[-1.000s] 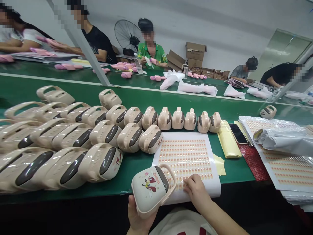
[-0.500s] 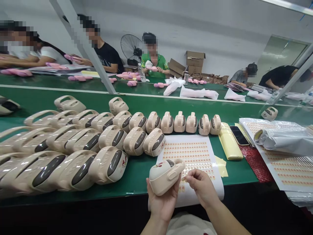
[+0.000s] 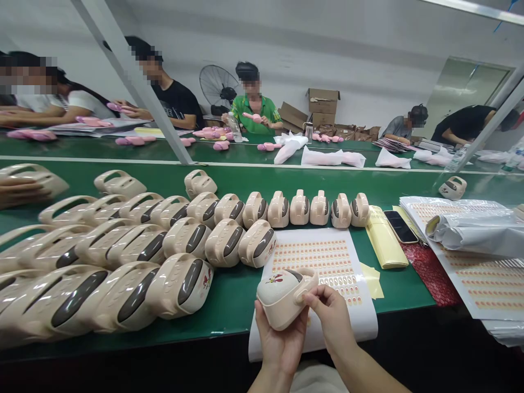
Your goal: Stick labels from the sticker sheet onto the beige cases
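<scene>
Beige device [image 3: 279,310]: held above the sticker sheet [image 3: 362,322] at the near edge of the worktop [image 3: 229,308]. Left hand [image 3: 282,345]: clamped around the device's underside. Right hand [image 3: 333,315]: thumb and fingers together, touching the device's side near the handle [image 3: 311,277]. Similar devices [image 3: 178,286] stand in rows alongside.

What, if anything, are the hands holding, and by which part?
The left hand cradles a beige device from underneath; the right hand touches its side, near the handle.
</scene>
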A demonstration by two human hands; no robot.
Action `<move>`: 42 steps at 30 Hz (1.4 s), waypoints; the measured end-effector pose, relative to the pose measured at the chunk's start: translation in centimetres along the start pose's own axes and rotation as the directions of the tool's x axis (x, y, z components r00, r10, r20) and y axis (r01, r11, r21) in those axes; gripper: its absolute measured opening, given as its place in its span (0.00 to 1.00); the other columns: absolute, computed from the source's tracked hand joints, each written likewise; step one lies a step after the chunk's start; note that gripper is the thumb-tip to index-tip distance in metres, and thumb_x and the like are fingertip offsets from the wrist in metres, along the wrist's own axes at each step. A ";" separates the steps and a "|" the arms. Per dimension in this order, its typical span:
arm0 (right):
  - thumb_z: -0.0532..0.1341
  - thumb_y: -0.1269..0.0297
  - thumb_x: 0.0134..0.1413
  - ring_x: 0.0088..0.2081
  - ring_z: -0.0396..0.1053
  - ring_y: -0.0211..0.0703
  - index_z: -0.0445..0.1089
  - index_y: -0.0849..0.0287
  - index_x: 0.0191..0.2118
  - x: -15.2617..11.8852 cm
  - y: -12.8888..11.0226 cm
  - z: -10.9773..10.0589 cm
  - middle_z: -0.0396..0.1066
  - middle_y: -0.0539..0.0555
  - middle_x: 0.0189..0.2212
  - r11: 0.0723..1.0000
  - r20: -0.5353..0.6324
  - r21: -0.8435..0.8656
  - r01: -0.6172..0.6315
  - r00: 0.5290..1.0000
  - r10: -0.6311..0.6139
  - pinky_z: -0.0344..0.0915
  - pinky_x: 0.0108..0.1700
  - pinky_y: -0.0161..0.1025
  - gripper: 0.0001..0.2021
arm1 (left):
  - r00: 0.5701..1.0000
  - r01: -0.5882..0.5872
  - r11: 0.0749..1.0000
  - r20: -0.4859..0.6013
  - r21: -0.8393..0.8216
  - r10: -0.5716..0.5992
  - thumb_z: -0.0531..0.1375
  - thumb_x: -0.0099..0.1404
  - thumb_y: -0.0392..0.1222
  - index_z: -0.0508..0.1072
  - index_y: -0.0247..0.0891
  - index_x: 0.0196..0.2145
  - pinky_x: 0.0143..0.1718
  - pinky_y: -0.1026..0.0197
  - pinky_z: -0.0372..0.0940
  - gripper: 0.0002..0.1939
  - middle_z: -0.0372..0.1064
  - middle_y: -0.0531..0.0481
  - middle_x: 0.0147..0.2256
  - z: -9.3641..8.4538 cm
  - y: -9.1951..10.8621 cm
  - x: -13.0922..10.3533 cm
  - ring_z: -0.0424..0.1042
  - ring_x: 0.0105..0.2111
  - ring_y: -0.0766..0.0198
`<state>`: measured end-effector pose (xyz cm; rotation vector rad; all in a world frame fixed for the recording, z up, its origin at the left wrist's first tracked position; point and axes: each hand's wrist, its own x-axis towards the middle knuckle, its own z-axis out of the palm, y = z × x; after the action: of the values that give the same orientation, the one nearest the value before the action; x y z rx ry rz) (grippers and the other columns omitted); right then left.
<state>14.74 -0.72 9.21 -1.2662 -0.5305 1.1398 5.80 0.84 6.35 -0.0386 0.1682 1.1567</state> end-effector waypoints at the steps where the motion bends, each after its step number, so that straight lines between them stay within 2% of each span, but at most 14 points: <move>1: 0.68 0.59 0.29 0.25 0.62 0.38 0.68 0.59 0.19 0.0 0.1 0.0 0.68 0.48 0.19 1.000 -0.011 0.006 0.001 1.000 -0.001 0.60 0.32 0.36 0.11 | 1.000 0.000 1.000 0.004 0.001 0.000 0.52 0.62 0.52 0.74 0.45 0.44 0.42 0.58 0.68 0.17 0.75 0.46 0.41 0.0 0.0 0.0 0.72 0.44 0.56; 5: 0.68 0.58 0.31 0.26 0.63 0.39 0.69 0.59 0.20 0.3 0.4 -0.1 0.69 0.49 0.20 1.000 -0.008 -0.023 0.007 1.000 -0.007 0.60 0.32 0.36 0.11 | 0.996 -0.016 1.000 0.085 -0.002 0.016 0.52 0.63 0.50 0.74 0.44 0.43 0.43 0.58 0.68 0.17 0.75 0.46 0.42 -0.3 0.1 0.2 0.72 0.44 0.56; 9: 0.66 0.58 0.34 0.26 0.62 0.38 0.69 0.59 0.21 0.3 0.4 -0.2 0.68 0.49 0.20 0.998 0.000 -0.058 -0.002 1.000 0.002 0.59 0.31 0.35 0.10 | 0.975 -0.115 0.993 0.194 0.015 0.110 0.53 0.63 0.48 0.72 0.41 0.47 0.44 0.55 0.67 0.18 0.72 0.42 0.46 -1.0 -0.1 0.5 0.71 0.45 0.52; 13: 0.67 0.58 0.31 0.26 0.61 0.38 0.68 0.59 0.19 0.4 0.1 -0.1 0.67 0.49 0.19 0.999 -0.019 -0.034 -0.016 1.000 0.016 0.59 0.32 0.36 0.11 | 0.960 -0.147 0.989 0.241 0.005 0.142 0.51 0.64 0.45 0.70 0.38 0.48 0.45 0.53 0.67 0.18 0.71 0.40 0.46 -1.3 -0.3 0.6 0.70 0.46 0.51; 16: 0.67 0.58 0.31 0.27 0.62 0.39 0.69 0.59 0.20 0.4 0.0 -0.2 0.68 0.49 0.20 1.000 0.031 0.002 -0.031 0.999 0.030 0.59 0.34 0.36 0.11 | 0.963 -0.088 0.996 0.254 -0.003 0.086 0.49 0.65 0.46 0.71 0.38 0.48 0.45 0.53 0.67 0.18 0.71 0.40 0.47 -1.2 -0.3 0.7 0.69 0.47 0.51; 20: 0.68 0.59 0.32 0.27 0.62 0.38 0.71 0.59 0.25 0.2 -0.5 -1.1 0.67 0.48 0.21 1.000 0.064 0.028 0.008 0.998 -0.010 0.59 0.33 0.35 0.11 | 0.952 0.063 0.998 0.302 -0.010 -0.057 0.47 0.66 0.49 0.71 0.37 0.48 0.48 0.54 0.65 0.21 0.70 0.40 0.48 -1.1 -0.1 0.6 0.68 0.48 0.52; 23: 0.69 0.61 0.30 0.23 0.57 0.35 0.72 0.57 0.29 0.1 -1.3 -2.0 0.61 0.44 0.17 0.998 0.050 -0.039 0.056 0.997 -0.054 0.57 0.28 0.34 0.13 | 0.925 0.118 0.993 0.365 0.002 -0.110 0.45 0.66 0.52 0.69 0.36 0.50 0.51 0.52 0.61 0.24 0.68 0.40 0.50 -1.1 0.2 0.5 0.65 0.51 0.51; 26: 0.68 0.61 0.32 0.24 0.59 0.36 0.73 0.58 0.25 0.0 -2.1 -2.5 0.64 0.46 0.19 0.992 0.132 -0.123 0.033 0.991 -0.016 0.58 0.30 0.34 0.10 | 0.899 0.135 0.991 0.420 0.008 -0.126 0.45 0.66 0.52 0.68 0.37 0.51 0.52 0.53 0.59 0.24 0.66 0.40 0.52 -0.8 0.5 0.6 0.63 0.53 0.52; 29: 0.69 0.59 0.31 0.26 0.60 0.37 0.71 0.59 0.22 0.1 -2.1 -2.2 0.66 0.48 0.20 0.996 0.160 -0.091 0.013 0.987 0.001 0.59 0.31 0.35 0.10 | 0.907 0.129 0.992 0.405 0.001 -0.119 0.46 0.66 0.51 0.67 0.38 0.52 0.51 0.54 0.61 0.23 0.65 0.41 0.53 -0.5 0.4 0.6 0.63 0.53 0.52; 33: 0.69 0.58 0.32 0.25 0.59 0.36 0.70 0.59 0.20 0.2 -1.2 -1.1 0.65 0.47 0.18 0.999 0.062 -0.027 0.041 0.997 -0.039 0.58 0.30 0.35 0.11 | 0.944 0.080 0.996 0.322 -0.034 -0.065 0.46 0.66 0.50 0.70 0.38 0.49 0.49 0.54 0.63 0.22 0.69 0.41 0.49 -0.3 0.1 0.3 0.66 0.51 0.53; 37: 0.68 0.58 0.34 0.27 0.60 0.38 0.70 0.59 0.21 0.0 -0.7 -0.5 0.66 0.48 0.19 0.999 0.073 -0.044 0.011 0.997 -0.008 0.59 0.32 0.35 0.11 | 0.961 0.028 0.999 0.276 -0.030 -0.018 0.49 0.65 0.49 0.73 0.35 0.46 0.47 0.57 0.65 0.20 0.72 0.39 0.46 -0.3 -0.2 0.2 0.68 0.49 0.53; 42: 0.67 0.57 0.35 0.27 0.61 0.39 0.70 0.60 0.21 -0.1 -0.6 -0.6 0.66 0.49 0.20 0.998 0.058 -0.067 0.019 0.998 -0.015 0.59 0.33 0.35 0.11 | 0.968 0.013 0.999 0.251 -0.033 -0.004 0.50 0.65 0.47 0.73 0.37 0.45 0.46 0.56 0.66 0.18 0.72 0.40 0.45 0.0 -0.4 0.2 0.69 0.48 0.53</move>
<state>15.47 -1.04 9.63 -1.2873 -0.6259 1.1548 6.22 0.85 6.29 0.0767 -0.0768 1.1451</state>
